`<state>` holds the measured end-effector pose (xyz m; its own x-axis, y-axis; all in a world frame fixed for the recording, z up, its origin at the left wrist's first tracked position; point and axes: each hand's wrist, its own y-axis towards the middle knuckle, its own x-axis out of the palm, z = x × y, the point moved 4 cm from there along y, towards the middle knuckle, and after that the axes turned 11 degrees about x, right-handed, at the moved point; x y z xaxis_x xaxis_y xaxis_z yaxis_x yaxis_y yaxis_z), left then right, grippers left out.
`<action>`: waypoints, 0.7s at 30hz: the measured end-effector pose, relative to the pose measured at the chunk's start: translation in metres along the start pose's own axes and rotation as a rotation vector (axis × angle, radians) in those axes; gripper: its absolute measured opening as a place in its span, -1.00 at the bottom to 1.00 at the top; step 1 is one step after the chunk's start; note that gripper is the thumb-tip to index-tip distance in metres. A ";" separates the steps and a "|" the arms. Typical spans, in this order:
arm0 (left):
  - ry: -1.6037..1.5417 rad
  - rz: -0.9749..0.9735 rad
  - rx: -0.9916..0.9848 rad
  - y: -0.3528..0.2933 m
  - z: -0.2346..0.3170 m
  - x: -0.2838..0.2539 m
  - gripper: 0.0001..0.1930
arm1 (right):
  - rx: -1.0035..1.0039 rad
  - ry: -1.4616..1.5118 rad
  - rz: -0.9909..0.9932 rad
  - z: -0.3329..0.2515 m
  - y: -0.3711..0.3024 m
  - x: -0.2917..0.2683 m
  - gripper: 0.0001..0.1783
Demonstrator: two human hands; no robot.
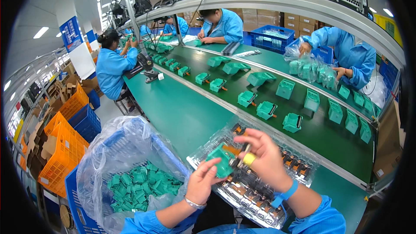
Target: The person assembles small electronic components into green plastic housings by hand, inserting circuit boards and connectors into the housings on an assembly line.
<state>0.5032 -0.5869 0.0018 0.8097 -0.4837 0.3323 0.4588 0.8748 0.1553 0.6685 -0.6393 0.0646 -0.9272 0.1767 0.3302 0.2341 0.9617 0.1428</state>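
Note:
My left hand (203, 181) grips a green plastic housing (222, 159) between thumb and fingers, above the near edge of the tray. My right hand (266, 158), with yellow tape on one finger and a blue strap at the wrist, pinches a small dark component (244, 151) against the housing's right side. An orange strip shows beside it; the fingers partly hide how the parts meet. Beneath both hands lies a clear plastic tray (253, 216) holding rows of black, copper-coloured components (294, 163).
Left of me stands a blue crate (80, 199) lined with clear plastic, full of green pieces (145, 184). Beyond the tray, a dark green conveyor (208, 97) carries green housings (292, 122). Co-workers in blue (223, 26) sit along it. Orange crates (63, 158) stand far left.

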 end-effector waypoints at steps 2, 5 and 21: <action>0.012 0.019 0.030 0.002 0.000 -0.011 -0.67 | 0.204 0.164 -0.014 -0.007 0.009 -0.015 -0.45; -0.074 -0.028 0.019 0.007 -0.003 -0.010 -0.53 | 0.309 0.323 -0.035 0.005 0.010 -0.032 -0.51; 0.247 -0.074 0.253 0.004 -0.009 -0.006 -0.38 | -0.028 -0.488 0.146 -0.003 -0.014 -0.024 -0.74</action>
<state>0.5036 -0.5810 -0.0084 0.8558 -0.5107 0.0818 0.4392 0.8011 0.4066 0.6884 -0.6580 0.0572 -0.9112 0.3926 -0.1247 0.3729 0.9148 0.1553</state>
